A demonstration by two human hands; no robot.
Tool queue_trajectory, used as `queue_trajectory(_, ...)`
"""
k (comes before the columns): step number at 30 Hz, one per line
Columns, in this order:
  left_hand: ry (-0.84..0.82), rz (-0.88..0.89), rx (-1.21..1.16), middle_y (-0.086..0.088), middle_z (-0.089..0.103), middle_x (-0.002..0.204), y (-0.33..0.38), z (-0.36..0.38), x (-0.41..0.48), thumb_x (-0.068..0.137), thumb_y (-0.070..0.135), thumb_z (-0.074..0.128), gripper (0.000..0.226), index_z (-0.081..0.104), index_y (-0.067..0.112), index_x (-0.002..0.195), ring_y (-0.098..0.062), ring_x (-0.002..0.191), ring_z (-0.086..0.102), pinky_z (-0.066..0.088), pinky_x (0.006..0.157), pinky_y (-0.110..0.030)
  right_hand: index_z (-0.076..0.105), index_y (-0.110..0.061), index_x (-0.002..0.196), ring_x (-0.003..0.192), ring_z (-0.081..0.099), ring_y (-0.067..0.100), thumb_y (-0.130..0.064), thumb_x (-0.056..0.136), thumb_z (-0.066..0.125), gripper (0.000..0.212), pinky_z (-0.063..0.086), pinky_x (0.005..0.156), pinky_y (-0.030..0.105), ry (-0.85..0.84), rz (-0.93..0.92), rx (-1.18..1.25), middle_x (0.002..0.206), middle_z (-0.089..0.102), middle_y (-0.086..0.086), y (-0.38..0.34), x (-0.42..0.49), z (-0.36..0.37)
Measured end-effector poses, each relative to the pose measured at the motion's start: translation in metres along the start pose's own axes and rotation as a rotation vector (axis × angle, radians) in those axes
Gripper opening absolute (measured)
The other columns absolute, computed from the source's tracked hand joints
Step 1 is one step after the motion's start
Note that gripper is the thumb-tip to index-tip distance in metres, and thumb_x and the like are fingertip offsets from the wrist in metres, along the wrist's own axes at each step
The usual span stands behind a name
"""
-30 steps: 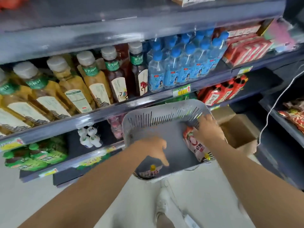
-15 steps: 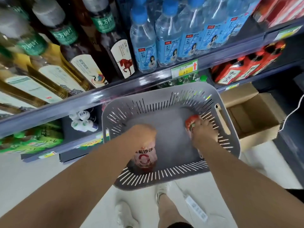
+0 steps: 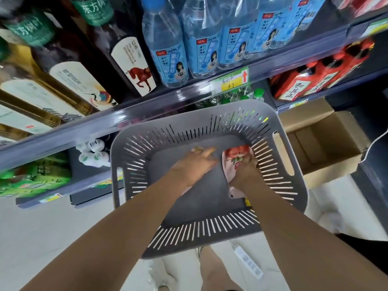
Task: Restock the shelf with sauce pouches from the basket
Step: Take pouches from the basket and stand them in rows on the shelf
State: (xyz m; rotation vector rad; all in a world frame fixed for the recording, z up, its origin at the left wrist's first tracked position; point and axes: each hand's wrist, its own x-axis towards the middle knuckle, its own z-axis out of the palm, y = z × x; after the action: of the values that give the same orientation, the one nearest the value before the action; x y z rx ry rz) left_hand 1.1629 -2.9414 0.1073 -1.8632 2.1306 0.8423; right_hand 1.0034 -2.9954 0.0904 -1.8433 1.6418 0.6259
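Note:
A grey slotted basket (image 3: 210, 234) hangs in front of the shelves, below the shelf edge (image 3: 147, 110). Both my hands are inside it. My right hand (image 3: 245, 173) grips a pink sauce pouch (image 3: 232, 164) with a red tomato picture, near the basket's right wall. My left hand (image 3: 193, 164) lies in the middle, fingers pointing at that pouch. It covers a second pouch, of which only a yellow cap (image 3: 197, 149) and a pink edge (image 3: 184, 190) show.
Tea bottles (image 3: 134, 66) and blue water bottles (image 3: 174, 59) fill the shelf above. Red packs (image 3: 315, 80) stand lower right. An open cardboard box (image 3: 323, 148) sits right of the basket. A white power strip (image 3: 248, 261) and my feet are on the floor.
The view has dipped closer to the basket. My left hand has slid with its pouch from the near left corner toward the middle, close to my right hand, which still holds its pouch.

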Motion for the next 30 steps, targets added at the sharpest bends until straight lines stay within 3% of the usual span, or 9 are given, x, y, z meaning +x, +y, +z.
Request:
queue_trajectory(3,-0.042,-0.132,0.032,-0.004,0.015,0.158,-0.004,0.019,-0.004,0.085,0.011,0.057,0.058,0.044,0.023,0.14,-0.029,0.137,0.029,0.031,0.109,-0.043,-0.014,0.006,0.147,0.139,0.029,0.036,-0.024,0.078,0.076,0.118,0.031,0.112,0.038,-0.042,0.005,-0.004,0.154,0.007,0.021,0.0,0.003,0.006)
queue_trajectory(6,0.02,-0.351,0.031,-0.008,0.015,0.157,-0.008,0.03,-0.015,0.092,0.035,0.05,0.066,0.021,0.024,0.15,-0.031,0.14,0.021,0.02,0.113,-0.052,-0.013,0.003,0.149,0.136,0.032,0.036,-0.023,0.08,0.074,0.114,0.037,0.109,0.044,-0.016,0.016,0.013,0.154,0.01,0.017,0.002,0.005,0.007)
queue_trajectory(9,-0.01,-0.511,0.002,-0.01,-0.003,0.16,-0.011,0.039,-0.023,0.09,0.061,0.045,0.087,-0.004,0.026,0.153,-0.037,0.145,0.005,0.013,0.113,-0.057,-0.008,-0.003,0.151,0.134,0.034,0.034,-0.022,0.082,0.069,0.106,0.042,0.103,0.047,0.062,0.033,-0.005,0.151,0.018,0.014,-0.001,0.002,0.008)
queue_trajectory(14,0.028,-0.524,0.01,-0.012,-0.001,0.159,-0.004,0.047,-0.018,0.08,0.072,0.048,0.101,-0.007,0.027,0.152,-0.038,0.143,0.012,0.019,0.11,-0.058,-0.012,-0.011,0.151,0.136,0.028,0.035,-0.027,0.078,0.075,0.115,0.04,0.101,0.055,0.085,0.062,0.085,0.149,0.016,0.014,-0.013,0.006,0.013)
queue_trajectory(17,0.027,-0.51,0.063,-0.012,0.001,0.158,0.001,0.046,-0.013,0.081,0.067,0.049,0.1,-0.007,0.024,0.152,-0.038,0.14,0.017,0.024,0.108,-0.056,-0.013,-0.002,0.15,0.134,0.031,0.036,-0.024,0.08,0.072,0.113,0.041,0.104,0.048,0.154,0.024,-0.059,0.149,0.019,0.02,-0.014,0.012,0.016)
queue_trajectory(23,-0.054,-0.54,-0.083,-0.01,0.003,0.158,-0.002,0.051,-0.012,0.082,0.049,0.062,0.1,-0.007,0.031,0.151,-0.039,0.138,0.019,0.039,0.099,-0.058,-0.012,-0.004,0.151,0.139,0.025,0.038,-0.009,0.083,0.065,0.102,0.037,0.108,0.047,0.177,-0.42,-0.424,0.153,0.016,0.022,-0.027,0.008,0.023)
queue_trajectory(26,-0.037,-0.639,-0.147,-0.007,0.011,0.152,-0.007,0.057,-0.022,0.078,0.051,0.066,0.101,-0.003,0.035,0.15,-0.035,0.135,0.023,0.043,0.096,-0.054,-0.013,-0.012,0.153,0.147,0.009,0.033,-0.002,0.086,0.058,0.098,0.019,0.118,0.048,0.13,-0.626,-0.524,0.159,0.005,0.015,-0.036,0.006,0.019)
queue_trajectory(28,-0.036,-0.753,-0.172,-0.008,0.013,0.15,-0.01,0.06,-0.029,0.076,0.057,0.066,0.103,-0.001,0.033,0.15,-0.033,0.135,0.021,0.042,0.094,-0.051,-0.009,-0.02,0.154,0.149,0.001,0.026,-0.009,0.093,0.041,0.079,0.008,0.12,0.047,0.102,-0.723,-0.599,0.161,0.001,0.007,-0.039,0.004,0.01)
queue_trajectory(30,-0.045,-0.85,-0.225,-0.009,0.015,0.149,-0.012,0.059,-0.033,0.075,0.061,0.066,0.105,-0.001,0.031,0.15,-0.033,0.134,0.02,0.042,0.094,-0.05,-0.002,-0.025,0.155,0.148,0.002,0.026,-0.019,0.094,0.027,0.068,0.008,0.119,0.048,0.1,-0.793,-0.671,0.161,0.003,0.005,-0.041,0.003,0.0)
